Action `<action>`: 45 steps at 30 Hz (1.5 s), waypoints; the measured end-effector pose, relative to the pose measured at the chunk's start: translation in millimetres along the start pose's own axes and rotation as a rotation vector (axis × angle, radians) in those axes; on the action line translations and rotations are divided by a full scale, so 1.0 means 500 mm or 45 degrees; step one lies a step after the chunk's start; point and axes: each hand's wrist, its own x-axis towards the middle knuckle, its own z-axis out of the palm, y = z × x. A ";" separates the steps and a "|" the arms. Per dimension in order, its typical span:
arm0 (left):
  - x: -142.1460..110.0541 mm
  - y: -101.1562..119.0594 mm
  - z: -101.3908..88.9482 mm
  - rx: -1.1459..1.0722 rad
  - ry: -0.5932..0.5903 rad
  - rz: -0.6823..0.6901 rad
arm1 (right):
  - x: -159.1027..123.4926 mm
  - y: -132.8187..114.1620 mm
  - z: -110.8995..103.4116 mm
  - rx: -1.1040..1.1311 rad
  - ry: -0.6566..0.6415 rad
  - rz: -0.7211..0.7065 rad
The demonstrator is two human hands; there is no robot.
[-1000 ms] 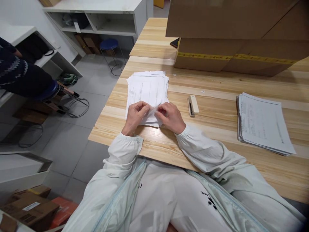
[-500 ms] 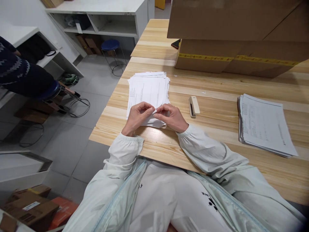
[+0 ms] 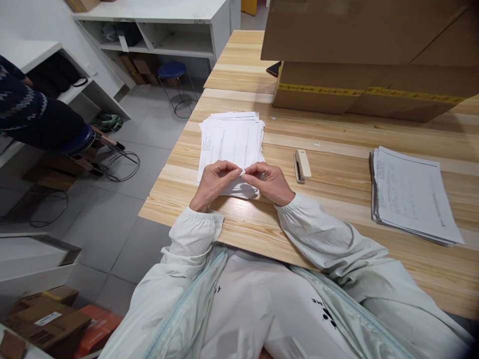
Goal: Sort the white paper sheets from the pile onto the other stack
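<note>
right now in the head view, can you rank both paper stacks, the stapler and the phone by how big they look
largest first:
1. left paper stack and right paper stack: too alike to rank, the left one partly covered
2. stapler
3. phone, partly hidden

Only legible bit: letters that look like "ME" on my white shirt point(image 3: 258, 299), nearer me than the stapler point(image 3: 303, 166). Print on the paper pile point(image 3: 229, 142) left of the stapler and the paper stack point(image 3: 415, 194) right of it: too small. Yellow tape point(image 3: 318, 89) beyond it, carton label point(image 3: 48, 318) far left: unreadable.
</note>
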 end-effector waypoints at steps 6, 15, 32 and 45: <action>-0.002 0.001 -0.001 0.042 0.036 0.015 | 0.002 0.003 -0.002 0.009 -0.012 -0.024; -0.004 0.002 -0.004 0.080 -0.001 0.025 | 0.003 0.008 0.000 -0.029 -0.008 -0.034; 0.019 -0.076 -0.008 -0.259 1.035 0.063 | -0.029 0.012 0.011 -0.159 0.223 -0.006; 0.029 -0.072 -0.002 -0.685 1.295 -0.006 | -0.027 0.005 -0.002 -0.129 0.074 -0.029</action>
